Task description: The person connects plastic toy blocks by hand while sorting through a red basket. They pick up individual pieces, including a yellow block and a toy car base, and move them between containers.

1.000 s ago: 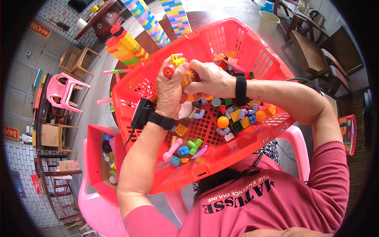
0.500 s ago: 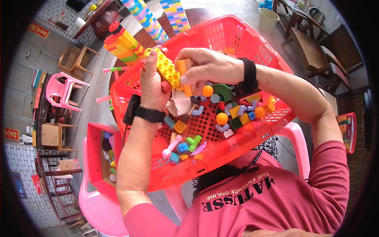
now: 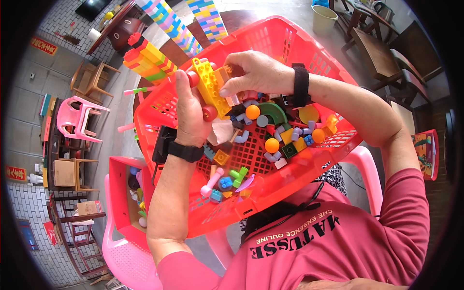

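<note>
My left hand (image 3: 192,113) is closed on a yellow toy wheel base (image 3: 209,86), a long studded building brick with round red wheels. It is held tilted above a red plastic basket (image 3: 232,215). On the other side of the base, my right hand (image 3: 261,75) pinches an orange building brick (image 3: 223,75) between thumb and fingers. The brick lies against the studded base; whether the two are joined I cannot tell. Below both hands, the basket holds mixed toy pieces, among them an orange ball (image 3: 252,112), a green curved piece (image 3: 273,114) and a crumpled whitish piece (image 3: 222,131).
Tall stacked-brick towers stand beyond the basket, one red, yellow and orange (image 3: 149,60), another in pastel colours (image 3: 170,26). A pink box (image 3: 126,193) with more toys rests on a pink chair (image 3: 130,263) at left. A wooden table (image 3: 374,53) stands at far right.
The yellow wheel base has been turned, so its wheels now show more plainly along its left side. My right hand has shifted slightly upward with the orange brick.
</note>
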A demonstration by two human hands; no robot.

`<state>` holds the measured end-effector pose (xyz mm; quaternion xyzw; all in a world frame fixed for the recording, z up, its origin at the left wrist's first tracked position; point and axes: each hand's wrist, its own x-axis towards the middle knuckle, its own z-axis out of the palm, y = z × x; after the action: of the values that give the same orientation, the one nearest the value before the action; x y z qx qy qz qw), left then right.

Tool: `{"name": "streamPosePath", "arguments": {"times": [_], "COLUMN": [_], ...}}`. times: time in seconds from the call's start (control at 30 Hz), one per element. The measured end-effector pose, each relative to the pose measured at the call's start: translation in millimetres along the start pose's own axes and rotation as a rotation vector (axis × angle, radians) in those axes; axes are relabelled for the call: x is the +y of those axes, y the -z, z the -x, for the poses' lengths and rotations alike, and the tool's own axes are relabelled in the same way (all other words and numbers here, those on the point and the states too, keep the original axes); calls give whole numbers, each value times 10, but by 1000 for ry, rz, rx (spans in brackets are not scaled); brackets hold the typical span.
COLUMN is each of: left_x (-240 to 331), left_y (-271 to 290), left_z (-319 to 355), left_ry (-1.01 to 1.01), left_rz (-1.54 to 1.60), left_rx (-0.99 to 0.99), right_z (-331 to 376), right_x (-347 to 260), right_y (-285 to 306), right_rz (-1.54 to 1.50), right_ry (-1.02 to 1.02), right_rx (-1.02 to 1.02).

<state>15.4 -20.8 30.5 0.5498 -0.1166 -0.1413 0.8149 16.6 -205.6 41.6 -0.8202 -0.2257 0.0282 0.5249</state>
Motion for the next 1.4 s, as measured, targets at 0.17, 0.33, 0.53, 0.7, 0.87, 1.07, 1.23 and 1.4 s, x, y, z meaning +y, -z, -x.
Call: {"name": "streamPosePath", "arguments": {"times": [0.17, 0.33, 0.53, 0.7, 0.87, 1.07, 1.23, 1.4], "left_x": [-66, -93, -148, -184, -181, -164, -175, -227], "left_y": [-42, -22, -14, -25, -17, -113, -214, -273], "left_z": [36, 51, 41, 47, 44, 126, 188, 203], "left_ry": [-6, 18, -11, -78, -158, -287, -362, -364], "left_rz": [-16, -74, -109, -150, -283, -402, -502, -377], "left_rx": [-26, -44, -6, 16, 15, 23, 81, 154], "right_z": [5, 37, 19, 39, 64, 95, 154, 164], "right_x": [-18, -28, 6, -5, -55, -31, -16, -42], "right_y": [-17, -46, -62, -64, -63, -127, -228, -291], "right_rz": [24, 10, -46, -68, 98, 139, 60, 21], "right_ry": [-8, -84, -80, -90, -6, 88, 86, 99], "right_rx": [19, -15, -16, -26, 3, 8, 17, 86]}}
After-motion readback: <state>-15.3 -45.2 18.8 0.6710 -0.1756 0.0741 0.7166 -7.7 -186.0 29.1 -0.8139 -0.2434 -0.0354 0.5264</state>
